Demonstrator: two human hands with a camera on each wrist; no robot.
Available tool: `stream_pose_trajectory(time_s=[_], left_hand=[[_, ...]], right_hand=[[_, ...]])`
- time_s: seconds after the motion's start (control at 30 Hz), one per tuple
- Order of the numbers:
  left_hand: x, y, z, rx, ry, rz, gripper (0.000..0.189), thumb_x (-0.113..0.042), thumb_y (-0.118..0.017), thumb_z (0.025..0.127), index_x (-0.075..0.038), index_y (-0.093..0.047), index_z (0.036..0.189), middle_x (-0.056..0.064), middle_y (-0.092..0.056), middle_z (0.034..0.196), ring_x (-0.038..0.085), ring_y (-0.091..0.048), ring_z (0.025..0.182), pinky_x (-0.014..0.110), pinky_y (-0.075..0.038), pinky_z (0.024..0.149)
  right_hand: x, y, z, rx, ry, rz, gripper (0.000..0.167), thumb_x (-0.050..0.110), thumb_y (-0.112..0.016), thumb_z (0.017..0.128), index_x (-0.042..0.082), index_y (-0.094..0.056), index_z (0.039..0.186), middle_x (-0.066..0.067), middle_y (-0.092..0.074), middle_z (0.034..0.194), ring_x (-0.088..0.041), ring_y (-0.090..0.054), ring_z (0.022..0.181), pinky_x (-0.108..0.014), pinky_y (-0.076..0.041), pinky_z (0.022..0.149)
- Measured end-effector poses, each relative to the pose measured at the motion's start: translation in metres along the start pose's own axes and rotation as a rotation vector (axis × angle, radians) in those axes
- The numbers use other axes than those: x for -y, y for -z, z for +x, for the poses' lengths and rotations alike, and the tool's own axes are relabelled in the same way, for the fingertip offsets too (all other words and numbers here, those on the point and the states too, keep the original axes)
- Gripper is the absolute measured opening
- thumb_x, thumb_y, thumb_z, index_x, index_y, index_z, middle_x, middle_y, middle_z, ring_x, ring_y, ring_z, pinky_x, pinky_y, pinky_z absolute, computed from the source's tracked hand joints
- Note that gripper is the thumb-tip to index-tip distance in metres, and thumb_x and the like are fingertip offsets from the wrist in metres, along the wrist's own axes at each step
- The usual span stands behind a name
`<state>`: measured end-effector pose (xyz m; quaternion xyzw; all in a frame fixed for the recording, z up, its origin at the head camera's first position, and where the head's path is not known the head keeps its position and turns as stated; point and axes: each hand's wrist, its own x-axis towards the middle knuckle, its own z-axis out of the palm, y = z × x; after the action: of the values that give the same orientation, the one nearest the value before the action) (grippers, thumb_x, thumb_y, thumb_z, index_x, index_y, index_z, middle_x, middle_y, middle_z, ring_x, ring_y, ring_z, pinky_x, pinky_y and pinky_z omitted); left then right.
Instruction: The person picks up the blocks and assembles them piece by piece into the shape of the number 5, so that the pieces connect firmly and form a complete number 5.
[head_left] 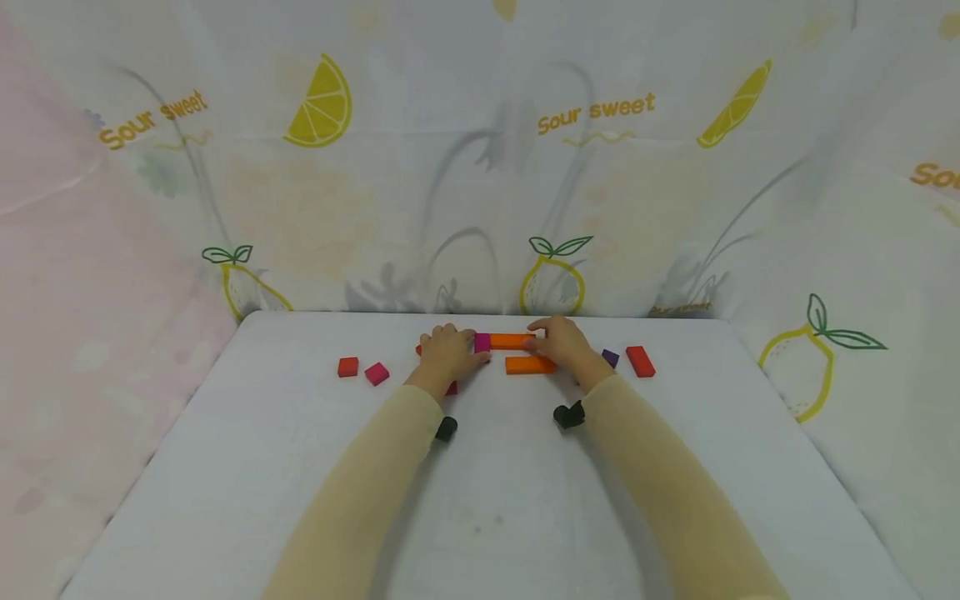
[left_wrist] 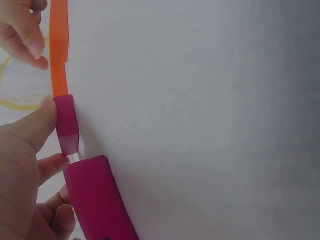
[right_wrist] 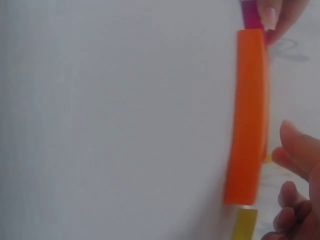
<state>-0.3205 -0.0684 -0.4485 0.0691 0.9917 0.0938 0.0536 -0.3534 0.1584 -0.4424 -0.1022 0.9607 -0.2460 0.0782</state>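
At the far side of the table, my left hand point(head_left: 446, 354) pinches a small magenta block point(head_left: 482, 342) between thumb and finger. In the left wrist view, that magenta block point(left_wrist: 66, 122) lies end to end with an orange block point(left_wrist: 59, 80). My right hand point(head_left: 564, 346) hovers by the right end of the rear orange block point(head_left: 510, 341), its fingers loosely bent with nothing between them. A second orange block point(head_left: 528, 365) lies in front of the first, nearly parallel. A larger-looking magenta block point(left_wrist: 100, 200) sits nearer the left wrist camera.
Left of the hands are a red block point(head_left: 348, 367) and a pinkish-red block point(head_left: 377, 373). To the right lie a purple block point(head_left: 611, 357) and a long red block point(head_left: 641, 362). A yellow block point(right_wrist: 245, 225) shows below the orange one. A printed cloth hangs behind the table.
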Motion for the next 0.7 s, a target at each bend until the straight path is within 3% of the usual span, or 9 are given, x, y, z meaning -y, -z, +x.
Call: stream_pose_trajectory(time_s=[0.1,0.4,0.7], left_hand=[[-0.002,-0.001,0.001,-0.003,0.003,-0.002,0.065,-0.062,-0.058,0.093,-0.022,-0.054,0.145,0.013,-0.056,0.121,0.031,-0.047,0.113,0.047,-0.036,0.090],[-0.003,0.000,0.001,-0.006,0.006,0.002,0.065,-0.061,-0.059,0.093,-0.022,-0.054,0.145,0.013,-0.056,0.122,0.031,-0.048,0.113,0.047,-0.036,0.090],[0.000,-0.002,0.000,-0.002,0.009,0.009,0.066,-0.062,-0.059,0.093,-0.022,-0.054,0.145,0.015,-0.055,0.124,0.033,-0.047,0.116,0.050,-0.036,0.093]], right_hand=[[-0.003,0.008,-0.004,-0.008,0.001,0.006,0.036,0.031,-0.065,0.099,0.010,-0.068,0.128,-0.011,-0.061,0.101,-0.026,-0.053,0.089,-0.037,-0.046,0.078],[-0.013,0.030,-0.020,0.011,-0.029,0.016,0.032,0.030,-0.065,0.099,0.008,-0.070,0.121,-0.013,-0.062,0.111,-0.030,-0.053,0.101,-0.044,-0.047,0.092],[-0.033,0.035,-0.018,-0.022,-0.043,-0.021,0.036,0.027,-0.067,0.097,0.004,-0.067,0.125,-0.018,-0.061,0.110,-0.031,-0.055,0.096,-0.045,-0.047,0.086]])
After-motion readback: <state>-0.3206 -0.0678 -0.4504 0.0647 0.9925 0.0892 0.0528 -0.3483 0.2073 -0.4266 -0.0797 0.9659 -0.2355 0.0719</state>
